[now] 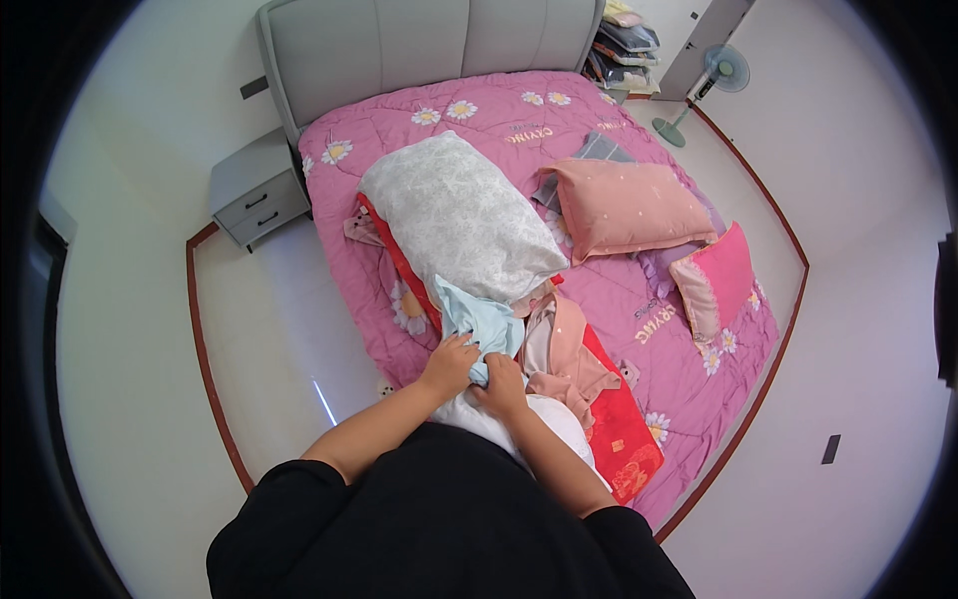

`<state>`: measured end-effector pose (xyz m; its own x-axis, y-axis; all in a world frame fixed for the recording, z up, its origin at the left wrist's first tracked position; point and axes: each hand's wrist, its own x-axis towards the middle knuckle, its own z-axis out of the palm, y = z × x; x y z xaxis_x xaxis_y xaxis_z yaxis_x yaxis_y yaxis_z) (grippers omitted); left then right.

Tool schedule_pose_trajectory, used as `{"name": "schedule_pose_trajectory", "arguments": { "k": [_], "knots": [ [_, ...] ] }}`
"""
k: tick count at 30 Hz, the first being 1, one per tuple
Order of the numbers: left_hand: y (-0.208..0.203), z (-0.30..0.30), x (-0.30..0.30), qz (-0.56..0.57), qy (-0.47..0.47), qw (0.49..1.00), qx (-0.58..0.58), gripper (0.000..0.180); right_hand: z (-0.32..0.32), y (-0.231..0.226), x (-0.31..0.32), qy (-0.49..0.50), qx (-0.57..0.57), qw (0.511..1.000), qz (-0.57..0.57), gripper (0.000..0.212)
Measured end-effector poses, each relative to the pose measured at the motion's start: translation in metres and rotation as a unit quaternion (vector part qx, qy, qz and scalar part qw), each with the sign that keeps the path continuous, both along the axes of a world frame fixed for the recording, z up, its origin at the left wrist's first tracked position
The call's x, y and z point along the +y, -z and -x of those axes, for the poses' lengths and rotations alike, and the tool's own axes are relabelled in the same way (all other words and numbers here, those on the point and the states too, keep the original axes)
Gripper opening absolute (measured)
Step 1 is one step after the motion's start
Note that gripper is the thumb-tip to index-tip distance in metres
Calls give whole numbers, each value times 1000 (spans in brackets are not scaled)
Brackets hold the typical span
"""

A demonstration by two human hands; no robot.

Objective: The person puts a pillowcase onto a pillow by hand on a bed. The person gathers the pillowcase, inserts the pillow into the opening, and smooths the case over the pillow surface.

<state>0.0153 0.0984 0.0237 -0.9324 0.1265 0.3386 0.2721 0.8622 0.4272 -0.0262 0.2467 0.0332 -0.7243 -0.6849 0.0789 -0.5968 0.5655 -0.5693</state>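
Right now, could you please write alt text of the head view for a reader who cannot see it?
A person's left hand and right hand grip a light-blue cloth at a pink floral bed. Beyond the cloth lies a large grey-white pillow; to its right lie a peach pillow and a smaller pink-and-cream pillow.

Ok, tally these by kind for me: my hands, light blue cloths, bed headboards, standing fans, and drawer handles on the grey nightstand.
Hands: 2, left hand and right hand
Light blue cloth: 1
Headboard: 1
Standing fan: 1
Drawer handles: 2, upper handle and lower handle
Total: 7
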Motion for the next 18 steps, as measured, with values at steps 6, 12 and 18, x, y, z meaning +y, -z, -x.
{"name": "schedule_pose_trajectory", "arguments": {
  "k": [6,12,18],
  "knots": [
    [-17,1,6,-19,17,1000,-13,22,3,-6,-6,48,163,977,127,45],
    [-20,4,5,-16,13,1000,18,25,13,13,0,66,-2,995,76,37],
    [-11,17,9,-87,-199,972,83,56,17,8,-12,134,-36,965,222,20]
  ]
}}
